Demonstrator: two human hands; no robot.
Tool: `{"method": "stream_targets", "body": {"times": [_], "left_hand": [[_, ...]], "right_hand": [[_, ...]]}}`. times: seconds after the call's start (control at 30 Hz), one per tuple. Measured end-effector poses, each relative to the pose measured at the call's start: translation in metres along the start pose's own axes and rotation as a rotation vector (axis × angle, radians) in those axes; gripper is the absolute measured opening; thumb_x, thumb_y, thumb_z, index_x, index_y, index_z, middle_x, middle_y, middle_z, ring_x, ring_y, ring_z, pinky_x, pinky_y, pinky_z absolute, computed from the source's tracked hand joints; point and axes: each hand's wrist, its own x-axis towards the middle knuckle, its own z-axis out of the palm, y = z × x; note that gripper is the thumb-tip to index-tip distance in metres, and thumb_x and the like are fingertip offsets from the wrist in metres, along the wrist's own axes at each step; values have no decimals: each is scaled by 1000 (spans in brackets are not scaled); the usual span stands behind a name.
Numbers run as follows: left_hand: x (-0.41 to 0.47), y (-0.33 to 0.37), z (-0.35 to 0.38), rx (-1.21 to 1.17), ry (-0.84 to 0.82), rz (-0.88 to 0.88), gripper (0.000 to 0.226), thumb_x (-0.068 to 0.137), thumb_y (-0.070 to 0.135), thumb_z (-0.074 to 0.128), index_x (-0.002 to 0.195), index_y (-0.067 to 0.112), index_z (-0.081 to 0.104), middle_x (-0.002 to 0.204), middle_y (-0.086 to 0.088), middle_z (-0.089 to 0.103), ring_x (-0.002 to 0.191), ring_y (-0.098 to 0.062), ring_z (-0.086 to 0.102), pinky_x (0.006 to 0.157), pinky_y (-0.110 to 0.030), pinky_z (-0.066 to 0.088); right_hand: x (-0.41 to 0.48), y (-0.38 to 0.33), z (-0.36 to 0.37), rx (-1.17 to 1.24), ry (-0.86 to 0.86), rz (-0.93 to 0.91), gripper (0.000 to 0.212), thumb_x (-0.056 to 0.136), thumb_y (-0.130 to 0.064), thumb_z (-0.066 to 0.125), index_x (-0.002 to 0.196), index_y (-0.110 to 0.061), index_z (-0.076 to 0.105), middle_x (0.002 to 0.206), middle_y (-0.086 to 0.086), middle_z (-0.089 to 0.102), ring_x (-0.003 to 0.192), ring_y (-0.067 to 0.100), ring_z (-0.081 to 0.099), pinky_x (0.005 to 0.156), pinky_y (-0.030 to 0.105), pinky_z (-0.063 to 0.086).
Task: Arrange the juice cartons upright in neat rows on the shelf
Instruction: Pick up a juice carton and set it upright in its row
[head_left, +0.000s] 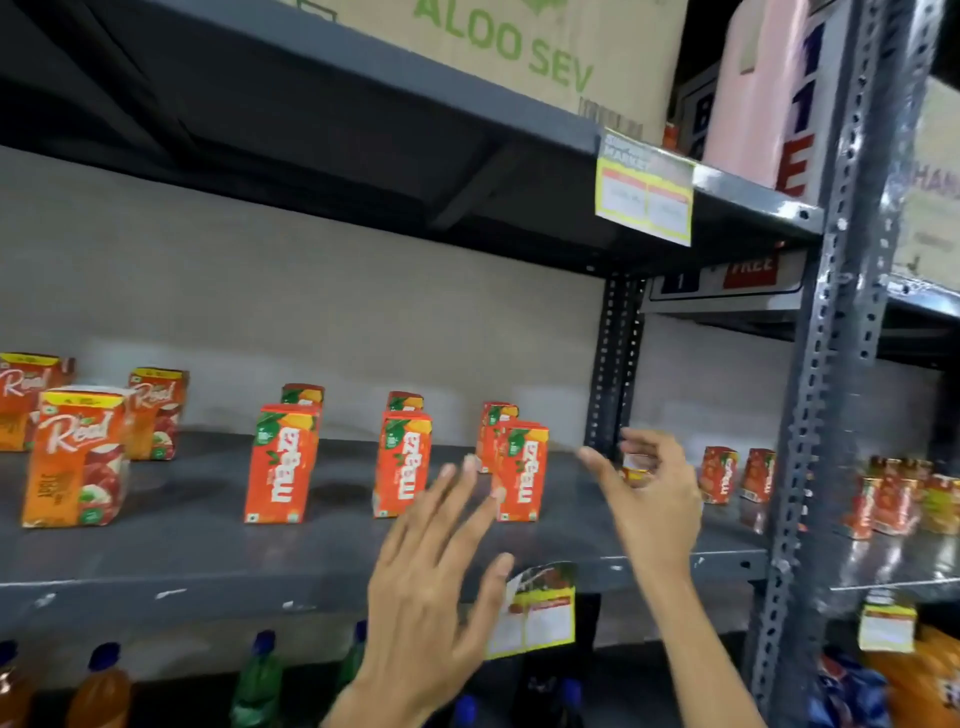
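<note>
Orange Maaza juice cartons stand upright on the grey metal shelf (182, 540) in three short rows: a left pair (283, 465), a middle pair (402, 470) and a right pair (522, 475). Larger Real cartons (78, 457) stand at the far left. My left hand (431, 587) is open with fingers spread, just in front of the right pair's front carton and apart from it. My right hand (649, 493) hovers to the right of that carton, fingers curled loosely, with a small carton (635, 469) partly hidden behind it; whether the hand grips it is unclear.
More Maaza cartons (719, 475) stand on the shelf section to the right, past a perforated steel upright (810, 415). Price tags (540, 608) hang off the shelf edges. Bottles (260, 680) fill the shelf below. Cardboard boxes (519, 47) sit on the shelf above.
</note>
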Motion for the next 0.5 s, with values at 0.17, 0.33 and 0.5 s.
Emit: {"method": "stream_targets", "body": {"times": [0.17, 0.33, 0.5], "left_hand": [[9, 31, 59, 9, -284, 80, 46, 91, 42, 42, 133, 25, 47, 145, 6, 38, 135, -9, 32, 110, -23, 23], [7, 26, 84, 78, -386, 5, 48, 91, 49, 36, 135, 29, 42, 145, 9, 37, 135, -6, 29, 108, -26, 23], [3, 25, 89, 149, -399, -5, 49, 92, 51, 32, 136, 30, 39, 144, 9, 38, 136, -5, 27, 105, -30, 26]], "right_hand": [[68, 87, -27, -147, -172, 252, 61, 73, -48, 70, 115, -6, 58, 107, 11, 67, 108, 30, 60, 85, 39, 44], [98, 135, -24, -259, -458, 383, 45, 81, -45, 62, 105, -7, 68, 108, 16, 68, 108, 34, 58, 91, 40, 43], [107, 152, -15, -291, -486, 420, 37, 68, -49, 67, 87, -18, 74, 96, 11, 72, 97, 32, 63, 89, 43, 49]]}}
